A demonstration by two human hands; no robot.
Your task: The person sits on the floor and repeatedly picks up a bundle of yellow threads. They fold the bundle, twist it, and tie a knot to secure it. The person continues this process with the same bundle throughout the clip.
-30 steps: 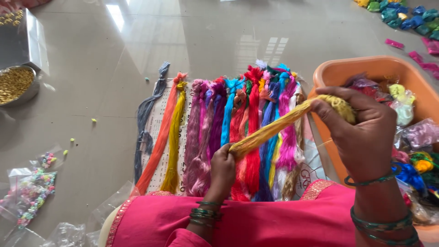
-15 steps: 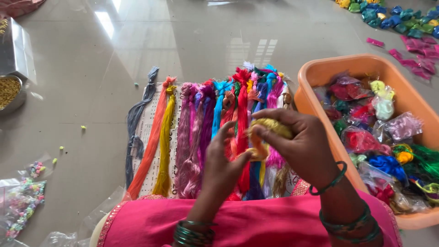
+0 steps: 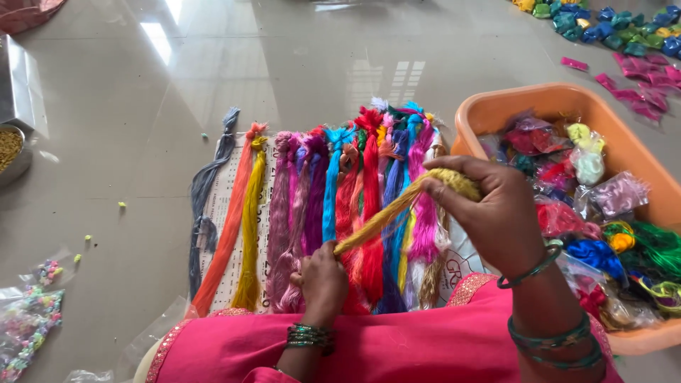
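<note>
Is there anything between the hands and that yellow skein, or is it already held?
Nothing visible is in the way. The yellow skein is already held at both ends: the right hand grips its upper end, the left hand pinches its lower end. It is stretched above the row of coloured skeins.

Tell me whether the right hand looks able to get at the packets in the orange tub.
Probably not yet: the right hand is beside the orange tub, nothing between, but its grip is full of yellow thread.
</note>
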